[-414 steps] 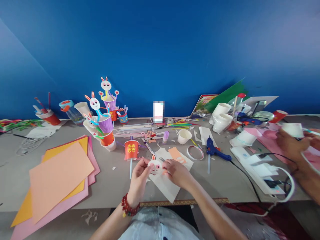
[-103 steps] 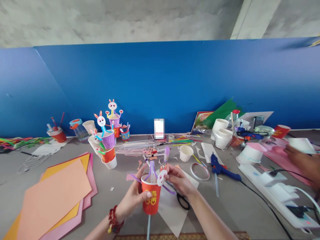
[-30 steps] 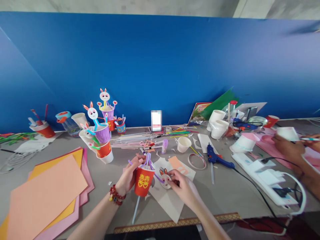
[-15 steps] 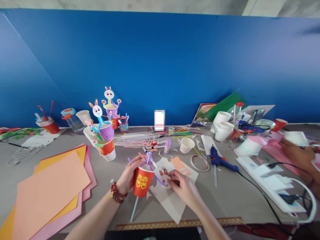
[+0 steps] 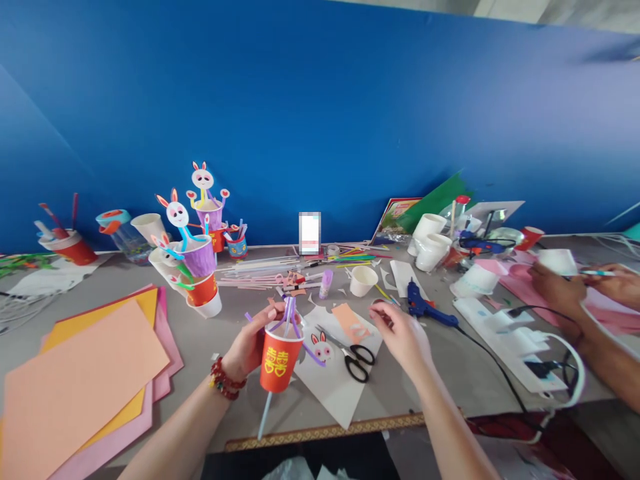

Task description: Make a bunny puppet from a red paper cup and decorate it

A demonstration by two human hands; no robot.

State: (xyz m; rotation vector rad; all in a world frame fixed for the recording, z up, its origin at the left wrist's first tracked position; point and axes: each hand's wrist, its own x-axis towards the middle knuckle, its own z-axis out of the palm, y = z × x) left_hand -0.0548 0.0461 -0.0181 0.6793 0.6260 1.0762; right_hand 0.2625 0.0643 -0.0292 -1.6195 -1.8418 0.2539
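My left hand point(image 5: 253, 343) is wrapped round the upper side of a red paper cup point(image 5: 281, 363) with yellow lettering. A pale stick point(image 5: 265, 415) pokes out below the cup, and bent purple pipe cleaners point(image 5: 290, 313) rise from its mouth. A white rabbit-face cutout point(image 5: 320, 351) lies on white paper point(image 5: 333, 397) beside the cup, partly under a purple strand. My right hand point(image 5: 400, 333) is closed at the paper's right side, fingertips pinched; what they hold, if anything, is hidden. Black-handled scissors point(image 5: 359, 363) rest on the paper near an orange paper scrap point(image 5: 350, 322).
Rabbit figures on stacked cups point(image 5: 197, 257) stand at left behind coloured paper sheets point(image 5: 85, 367). A blue glue gun point(image 5: 427, 308), a power strip point(image 5: 510, 347) and cables lie at right. A glue stick point(image 5: 326, 285) and white cup point(image 5: 363, 281) stand ahead. Another person's hands point(image 5: 557, 290) work at far right.
My right hand has left the rabbit face and moved right, to where a roll of tape lay. The scissors now show. My left hand keeps holding the cup. The view has shifted slightly.
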